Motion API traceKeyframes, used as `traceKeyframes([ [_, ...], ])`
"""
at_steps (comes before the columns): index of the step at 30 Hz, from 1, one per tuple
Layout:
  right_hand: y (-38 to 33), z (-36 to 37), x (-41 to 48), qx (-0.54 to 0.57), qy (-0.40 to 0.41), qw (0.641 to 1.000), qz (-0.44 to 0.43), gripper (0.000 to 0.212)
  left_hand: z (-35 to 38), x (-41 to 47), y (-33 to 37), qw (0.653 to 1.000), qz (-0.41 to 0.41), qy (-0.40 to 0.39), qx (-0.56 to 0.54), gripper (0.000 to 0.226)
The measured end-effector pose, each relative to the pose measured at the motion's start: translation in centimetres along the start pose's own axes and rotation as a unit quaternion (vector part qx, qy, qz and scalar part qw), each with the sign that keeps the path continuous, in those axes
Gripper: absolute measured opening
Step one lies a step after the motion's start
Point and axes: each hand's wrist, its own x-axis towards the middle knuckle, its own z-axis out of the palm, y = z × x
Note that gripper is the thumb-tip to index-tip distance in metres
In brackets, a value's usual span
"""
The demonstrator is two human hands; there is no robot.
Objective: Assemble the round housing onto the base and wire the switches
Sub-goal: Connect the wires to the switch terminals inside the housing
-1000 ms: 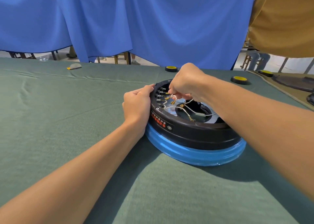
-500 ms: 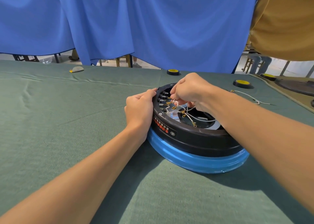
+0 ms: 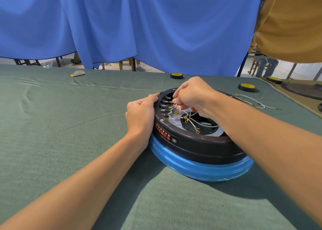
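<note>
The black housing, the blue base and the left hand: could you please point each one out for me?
black housing (image 3: 205, 147): head view, on its outer side wall facing the camera.
blue base (image 3: 191, 167): head view, on its front rim.
left hand (image 3: 141, 114): head view, on its back.

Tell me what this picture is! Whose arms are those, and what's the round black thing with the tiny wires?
The camera sits on a person's head and looks down, so you see their own two arms. A round black housing sits on a blue base, on a green tablecloth. The left hand holds the housing's rim steady. The right hand pinches a thin white wire with a gold tip, next to a row of small switches inside. Farther back lie tape rolls and a spare wire. A blue curtain hangs behind.
</note>
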Motion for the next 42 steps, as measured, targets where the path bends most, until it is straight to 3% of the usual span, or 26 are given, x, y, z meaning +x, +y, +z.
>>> traceKeyframes([
  [10, 0.8, 0.1, 1.3, -0.05, 0.019, 0.999, -0.007, 0.022, -0.1, -0.3, 0.2, 1.0, -0.001, -0.005, 0.007, 0.021],
  [19, 0.7, 0.2, 1.3, -0.001, 0.0, 1.0, -0.014, 0.027, 0.0, -0.2, 0.2, 1.0, -0.002, 0.0, 0.009, 0.02],
  [28, 0.1, -0.5, 0.6, 0.006, -0.041, 0.999, 0.012, 0.015, -0.1, 0.2, 0.1, 1.0, 0.003, -0.007, 0.007, 0.033],
  [34, 0.3, 0.6, 1.2, -0.025, -0.005, 1.0, -0.011, 0.02, 0.1, 0.1, 0.2, 1.0, 0.002, -0.005, 0.002, 0.048],
  [42, 0.2, 0.0, 0.8, -0.025, -0.029, 0.999, -0.025, 0.013, -0.1, 0.4, -0.1, 1.0, 0.015, -0.012, 0.023, 0.029],
])
